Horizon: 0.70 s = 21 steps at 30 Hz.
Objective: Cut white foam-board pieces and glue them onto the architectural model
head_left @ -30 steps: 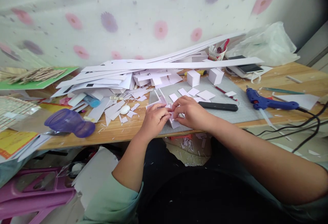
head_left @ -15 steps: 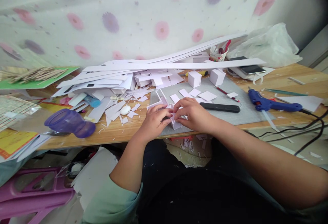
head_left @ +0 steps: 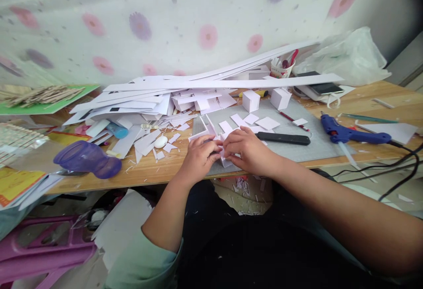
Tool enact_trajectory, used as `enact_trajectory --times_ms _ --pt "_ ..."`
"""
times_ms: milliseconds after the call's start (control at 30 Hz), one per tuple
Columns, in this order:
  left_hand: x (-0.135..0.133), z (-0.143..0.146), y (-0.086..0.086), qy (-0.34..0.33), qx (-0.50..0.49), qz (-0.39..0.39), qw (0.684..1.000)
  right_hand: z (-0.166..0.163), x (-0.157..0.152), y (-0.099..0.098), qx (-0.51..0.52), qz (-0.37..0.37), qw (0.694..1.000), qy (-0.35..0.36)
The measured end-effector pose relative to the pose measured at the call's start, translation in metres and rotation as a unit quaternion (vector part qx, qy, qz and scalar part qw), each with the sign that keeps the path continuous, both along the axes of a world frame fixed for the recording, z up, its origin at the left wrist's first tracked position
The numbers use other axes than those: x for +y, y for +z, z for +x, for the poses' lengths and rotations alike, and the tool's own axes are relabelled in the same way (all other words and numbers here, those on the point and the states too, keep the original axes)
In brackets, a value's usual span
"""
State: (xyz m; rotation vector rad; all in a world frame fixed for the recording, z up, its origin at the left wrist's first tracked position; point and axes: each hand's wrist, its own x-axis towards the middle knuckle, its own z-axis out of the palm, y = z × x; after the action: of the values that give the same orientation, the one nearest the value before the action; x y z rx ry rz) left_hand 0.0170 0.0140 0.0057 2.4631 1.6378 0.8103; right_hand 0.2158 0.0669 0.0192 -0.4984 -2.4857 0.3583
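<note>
On a table [head_left: 142,174] lies a cutting mat [head_left: 317,146]. At the mat's near edge, left hand [head_left: 200,154] and right hand [head_left: 246,150] meet at a small box [head_left: 226,163]. Two cubes [head_left: 249,102] stand at its far edge. Behind it: long strips [head_left: 224,84], a cup [head_left: 279,72]. Right: a glue gun [head_left: 350,134]. Left: scraps [head_left: 145,142].

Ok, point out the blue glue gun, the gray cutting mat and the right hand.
Blue glue gun [head_left: 358,137], head view: its handle.
Gray cutting mat [head_left: 319,149], head view: bare right part.
Right hand [head_left: 246,149], head view: its back.
</note>
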Motion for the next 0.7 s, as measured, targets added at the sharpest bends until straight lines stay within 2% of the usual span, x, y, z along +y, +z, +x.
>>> enact_trajectory --times_ms 167,267,333,433,500,567,700 --pt "0.001 0.0 -0.005 0.003 0.004 0.024 1.0 -0.001 -0.001 -0.001 0.0 0.0 1.0 -0.014" --pt "0.0 0.0 -0.005 -0.011 0.006 0.051 0.999 0.003 0.001 -0.007 0.053 -0.013 0.998 0.008" --pt "-0.004 0.001 -0.006 -0.015 0.007 0.09 0.996 0.008 0.001 -0.015 0.138 -0.045 0.989 0.022" --pt "-0.016 0.005 -0.013 0.021 -0.031 0.171 0.985 0.017 -0.003 -0.031 0.247 -0.109 0.962 -0.041" --pt "-0.027 0.011 -0.021 0.069 -0.091 0.214 0.97 0.021 -0.009 -0.044 0.261 -0.155 0.949 -0.089" --pt "-0.036 0.018 -0.03 0.096 -0.122 0.231 0.96 0.022 -0.016 -0.055 0.253 -0.199 0.942 -0.099" --pt "-0.045 0.031 -0.045 0.074 -0.115 0.209 0.968 0.017 -0.025 -0.065 0.248 -0.233 0.936 -0.094"
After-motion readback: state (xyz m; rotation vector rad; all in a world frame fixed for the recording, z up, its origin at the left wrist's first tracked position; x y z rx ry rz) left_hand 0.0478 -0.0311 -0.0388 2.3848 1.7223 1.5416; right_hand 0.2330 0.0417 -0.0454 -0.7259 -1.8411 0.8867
